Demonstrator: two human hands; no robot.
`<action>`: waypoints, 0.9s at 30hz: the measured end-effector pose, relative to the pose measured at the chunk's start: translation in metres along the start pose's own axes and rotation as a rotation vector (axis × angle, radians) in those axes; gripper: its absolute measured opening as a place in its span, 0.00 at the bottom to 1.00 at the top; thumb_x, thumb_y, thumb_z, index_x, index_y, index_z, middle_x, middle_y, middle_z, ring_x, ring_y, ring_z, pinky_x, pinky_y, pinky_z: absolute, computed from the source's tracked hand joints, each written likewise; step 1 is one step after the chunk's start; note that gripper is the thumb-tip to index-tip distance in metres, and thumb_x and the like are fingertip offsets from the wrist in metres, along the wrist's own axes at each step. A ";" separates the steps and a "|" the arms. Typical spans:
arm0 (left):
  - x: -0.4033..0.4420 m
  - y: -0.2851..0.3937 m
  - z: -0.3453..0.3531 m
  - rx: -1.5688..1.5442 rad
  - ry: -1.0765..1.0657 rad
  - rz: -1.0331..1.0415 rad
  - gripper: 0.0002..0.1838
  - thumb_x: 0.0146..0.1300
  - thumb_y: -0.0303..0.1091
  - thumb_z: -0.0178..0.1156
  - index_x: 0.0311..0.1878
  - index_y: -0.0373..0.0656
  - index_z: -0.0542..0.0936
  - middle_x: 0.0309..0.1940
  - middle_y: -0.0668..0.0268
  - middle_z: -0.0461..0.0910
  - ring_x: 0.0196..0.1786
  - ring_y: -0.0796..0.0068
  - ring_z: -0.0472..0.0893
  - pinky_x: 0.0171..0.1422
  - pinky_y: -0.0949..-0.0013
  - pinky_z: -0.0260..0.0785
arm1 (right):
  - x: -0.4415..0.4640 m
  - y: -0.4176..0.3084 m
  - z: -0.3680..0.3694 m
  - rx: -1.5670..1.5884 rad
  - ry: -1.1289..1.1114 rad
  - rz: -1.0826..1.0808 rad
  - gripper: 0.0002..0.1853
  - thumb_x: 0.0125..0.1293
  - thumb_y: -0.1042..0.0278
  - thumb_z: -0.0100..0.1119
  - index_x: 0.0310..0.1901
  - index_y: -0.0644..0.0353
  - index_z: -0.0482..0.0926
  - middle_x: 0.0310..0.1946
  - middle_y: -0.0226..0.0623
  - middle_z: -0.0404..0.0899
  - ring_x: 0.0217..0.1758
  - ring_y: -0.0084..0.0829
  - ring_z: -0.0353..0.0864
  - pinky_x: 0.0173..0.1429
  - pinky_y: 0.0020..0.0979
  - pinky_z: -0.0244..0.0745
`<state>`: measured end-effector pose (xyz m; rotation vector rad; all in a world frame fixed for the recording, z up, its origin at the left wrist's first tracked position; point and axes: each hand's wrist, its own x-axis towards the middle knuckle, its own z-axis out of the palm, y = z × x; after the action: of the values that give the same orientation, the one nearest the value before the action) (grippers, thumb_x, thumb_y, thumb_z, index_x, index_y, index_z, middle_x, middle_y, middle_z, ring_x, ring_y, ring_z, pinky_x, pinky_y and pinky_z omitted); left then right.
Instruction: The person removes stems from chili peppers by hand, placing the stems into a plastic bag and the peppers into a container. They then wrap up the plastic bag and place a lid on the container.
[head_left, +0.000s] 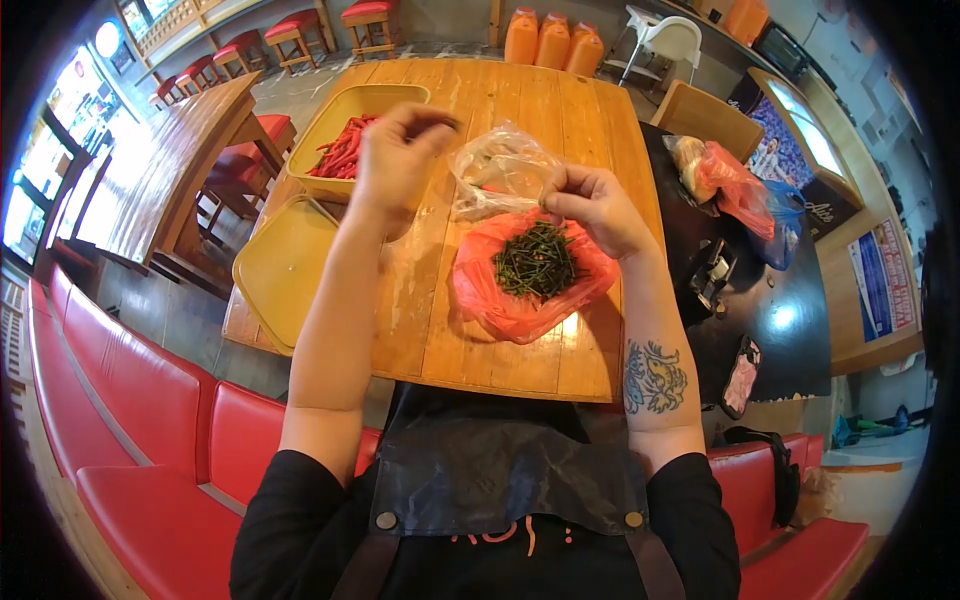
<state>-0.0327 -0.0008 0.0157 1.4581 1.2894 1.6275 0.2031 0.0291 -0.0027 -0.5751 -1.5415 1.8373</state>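
Over the wooden table, my left hand is raised beside a yellow tray of red chillies. Its fingers are curled and blurred, so what they hold, if anything, cannot be made out. My right hand is pinched above the right side of a red plastic bag; anything between its fingertips is too small to name. That bag lies open, with a heap of thin dark green stems in it. Just behind it is a clear plastic bag with something indistinct inside.
A yellow tray or lid lies at the table's left edge. On the black table at right are a phone, a black object and filled plastic bags. Red benches stand nearby; orange jerrycans are behind.
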 end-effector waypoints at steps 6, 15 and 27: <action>0.023 -0.032 -0.062 0.937 0.286 0.220 0.12 0.52 0.27 0.59 0.42 0.41 0.78 0.45 0.57 0.74 0.50 0.60 0.73 0.57 0.66 0.63 | -0.004 -0.003 0.009 -0.632 -0.055 0.070 0.03 0.52 0.78 0.55 0.29 0.65 0.75 0.26 0.28 0.76 0.32 0.18 0.74 0.39 0.21 0.69; 0.003 -0.049 0.030 0.506 -0.149 0.315 0.09 0.52 0.30 0.59 0.36 0.38 0.78 0.33 0.57 0.77 0.37 0.60 0.78 0.42 0.64 0.69 | -0.001 0.003 0.011 -0.673 -0.032 0.067 0.05 0.56 0.72 0.59 0.30 0.65 0.76 0.25 0.28 0.76 0.31 0.18 0.73 0.38 0.22 0.69; -0.004 -0.060 0.033 0.922 -0.502 0.275 0.11 0.47 0.33 0.62 0.35 0.42 0.77 0.36 0.58 0.76 0.45 0.58 0.76 0.47 0.60 0.68 | 0.009 0.036 0.008 -1.308 0.115 -0.244 0.09 0.54 0.66 0.57 0.36 0.58 0.77 0.36 0.41 0.74 0.46 0.41 0.72 0.50 0.37 0.67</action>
<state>-0.0102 0.0256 -0.0438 2.4678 1.6480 0.6678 0.1834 0.0271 -0.0355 -0.9436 -2.4571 0.3975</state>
